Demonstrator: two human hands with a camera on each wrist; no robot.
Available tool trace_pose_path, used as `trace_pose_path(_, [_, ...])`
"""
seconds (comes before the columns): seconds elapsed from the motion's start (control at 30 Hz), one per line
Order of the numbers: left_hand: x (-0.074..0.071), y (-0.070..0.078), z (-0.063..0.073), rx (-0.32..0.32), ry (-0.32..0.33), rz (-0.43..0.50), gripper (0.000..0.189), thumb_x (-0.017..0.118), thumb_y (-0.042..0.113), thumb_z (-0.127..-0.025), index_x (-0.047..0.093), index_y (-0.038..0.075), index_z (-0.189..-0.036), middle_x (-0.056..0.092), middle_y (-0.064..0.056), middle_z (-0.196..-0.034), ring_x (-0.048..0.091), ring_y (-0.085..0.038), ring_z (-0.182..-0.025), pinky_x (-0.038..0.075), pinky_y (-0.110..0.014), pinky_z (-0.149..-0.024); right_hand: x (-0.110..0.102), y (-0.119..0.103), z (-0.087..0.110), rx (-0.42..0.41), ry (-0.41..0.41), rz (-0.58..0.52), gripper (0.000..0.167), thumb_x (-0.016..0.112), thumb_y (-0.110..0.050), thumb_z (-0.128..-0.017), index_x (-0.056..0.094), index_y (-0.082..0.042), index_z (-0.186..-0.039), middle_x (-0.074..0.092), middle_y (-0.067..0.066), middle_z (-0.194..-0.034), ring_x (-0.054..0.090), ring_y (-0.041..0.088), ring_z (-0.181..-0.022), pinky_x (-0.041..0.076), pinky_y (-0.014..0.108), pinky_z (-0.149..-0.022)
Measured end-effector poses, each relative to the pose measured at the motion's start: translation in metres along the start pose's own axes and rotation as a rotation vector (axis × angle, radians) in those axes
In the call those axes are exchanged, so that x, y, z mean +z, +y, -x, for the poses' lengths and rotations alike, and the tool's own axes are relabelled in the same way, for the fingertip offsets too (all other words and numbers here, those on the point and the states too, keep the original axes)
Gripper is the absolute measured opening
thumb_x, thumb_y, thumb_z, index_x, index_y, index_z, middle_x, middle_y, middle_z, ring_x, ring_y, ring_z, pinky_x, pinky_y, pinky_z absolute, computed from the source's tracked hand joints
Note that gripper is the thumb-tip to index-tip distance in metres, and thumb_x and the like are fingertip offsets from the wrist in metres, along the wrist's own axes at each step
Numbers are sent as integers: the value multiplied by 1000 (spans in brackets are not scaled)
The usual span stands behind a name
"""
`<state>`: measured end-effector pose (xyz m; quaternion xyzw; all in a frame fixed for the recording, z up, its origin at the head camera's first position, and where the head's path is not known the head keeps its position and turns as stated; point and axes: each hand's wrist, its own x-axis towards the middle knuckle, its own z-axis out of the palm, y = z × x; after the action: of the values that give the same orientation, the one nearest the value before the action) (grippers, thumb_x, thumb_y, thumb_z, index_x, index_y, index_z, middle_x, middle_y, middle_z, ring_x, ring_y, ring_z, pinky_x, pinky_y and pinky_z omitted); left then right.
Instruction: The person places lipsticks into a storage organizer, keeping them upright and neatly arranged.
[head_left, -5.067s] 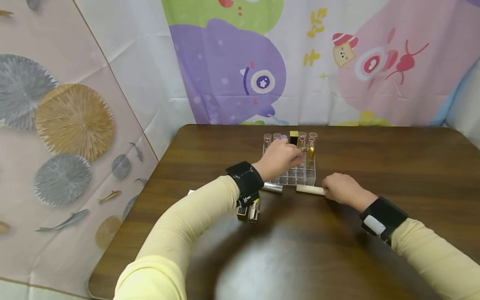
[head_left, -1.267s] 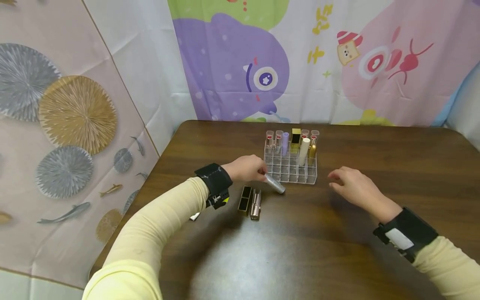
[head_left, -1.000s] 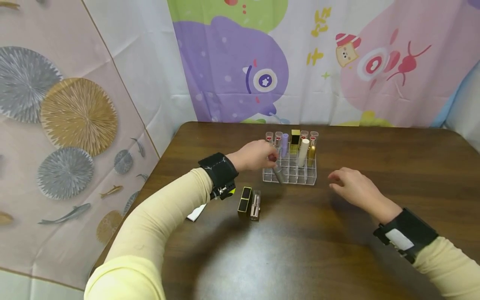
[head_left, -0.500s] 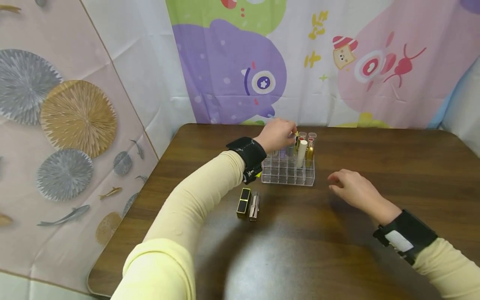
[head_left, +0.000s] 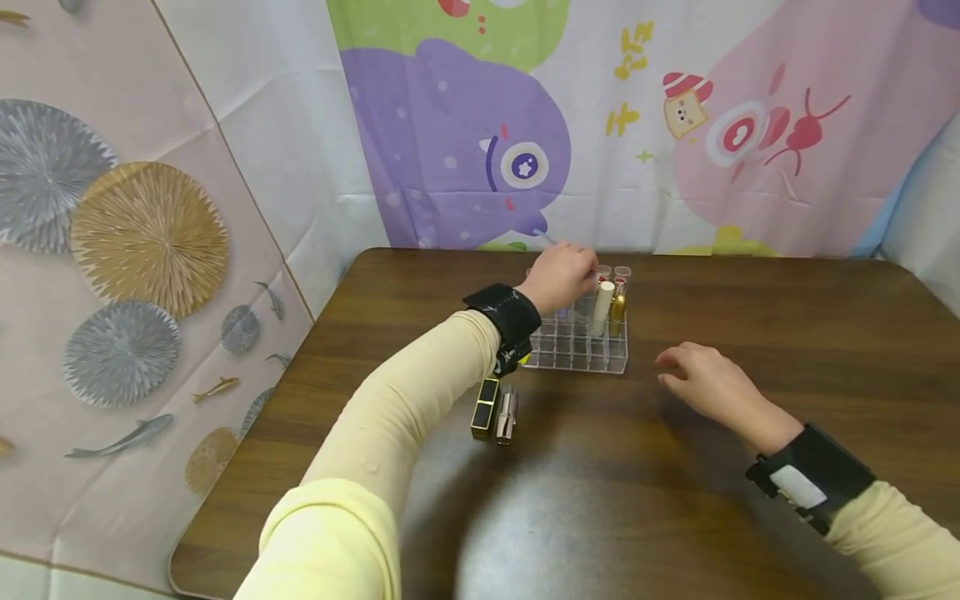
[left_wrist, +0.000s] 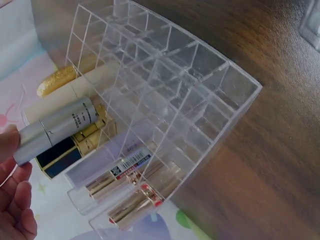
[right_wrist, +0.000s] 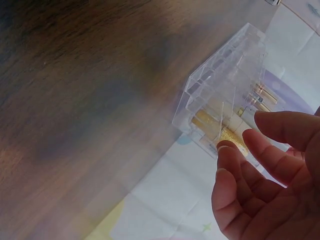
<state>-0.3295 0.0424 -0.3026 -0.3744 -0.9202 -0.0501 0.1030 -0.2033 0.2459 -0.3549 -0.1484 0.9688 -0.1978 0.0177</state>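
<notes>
My left hand (head_left: 560, 275) is over the back rows of a clear plastic lipstick organizer (head_left: 573, 358). In the left wrist view, its thumb and fingers pinch the end of a silver lipstick tube (left_wrist: 55, 129), whose other end is at the compartments. A cream tube (head_left: 602, 310) and a gold glittery tube (head_left: 617, 310) stand beside it. A black-and-gold lipstick (left_wrist: 62, 157), a lilac tube (left_wrist: 110, 152) and clear-capped lipsticks (left_wrist: 131, 207) fill other back slots. My right hand (head_left: 705, 379) rests right of the organizer, its fingers loosely bent and holding nothing.
Another black-and-gold lipstick (head_left: 485, 408) and a rose-gold lipstick (head_left: 507, 417) lie side by side on the brown wooden table (head_left: 600, 500), in front of the organizer. A printed curtain (head_left: 465, 142) hangs just behind the table's back edge.
The cream tube, under my right hand earlier, now stands in the organizer; that hand has drawn back. My left hand picked up the silver tube from the table and carried it to the back rows.
</notes>
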Motion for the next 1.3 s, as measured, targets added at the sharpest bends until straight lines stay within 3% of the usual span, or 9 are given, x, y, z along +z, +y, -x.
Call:
trace_pose_path(0.27, [-3, 2, 1, -11, 0, -46, 17, 54, 22, -91, 63, 11, -100, 65, -1, -99, 57, -19, -91, 44, -30, -81, 1, 1, -1, -2, 0, -4, 24, 61, -10, -85, 62, 5, -104, 62, 18, -97, 61, 31, -87, 49, 46, -72])
trace_pose_path(0.47, [-6, 2, 4, 19, -23, -48, 17, 55, 21, -91, 62, 9, -101, 65, -2, -99, 56, -20, -92, 42, -30, -83, 1, 2, 0, -3, 5, 9, 25, 61, -10, -85, 62, 5, -104, 63, 18, -98, 61, 31, -87, 49, 46, -72])
trace_pose_path(0.77, [3, -2, 7, 7, 10, -33, 17, 59, 21, -88, 65, 10, -100, 66, -1, -97, 58, -18, -90, 41, -29, -82, 1, 2, 0, -10, 1, 2, 25, 60, -10, -86, 62, 5, -105, 62, 18, -98, 61, 32, -88, 49, 46, -72])
trace_pose_path(1.07, [16, -3, 8, 9, 37, -162, 15, 62, 29, -85, 69, 18, -91, 65, 3, -92, 56, -17, -86, 42, -29, -78, 5, -1, -1, -2, -19, 3, 24, 61, -10, -86, 62, 5, -105, 62, 18, -99, 61, 32, -88, 49, 46, -72])
trace_pose_path(1.3, [11, 6, 5, 43, 80, -336, 16, 62, 31, -84, 71, 20, -92, 62, 4, -93, 53, -17, -88, 41, -29, -76, 2, -1, 0, -12, -11, 9, 25, 60, -11, -86, 62, 5, -105, 62, 19, -99, 60, 34, -89, 49, 47, -72])
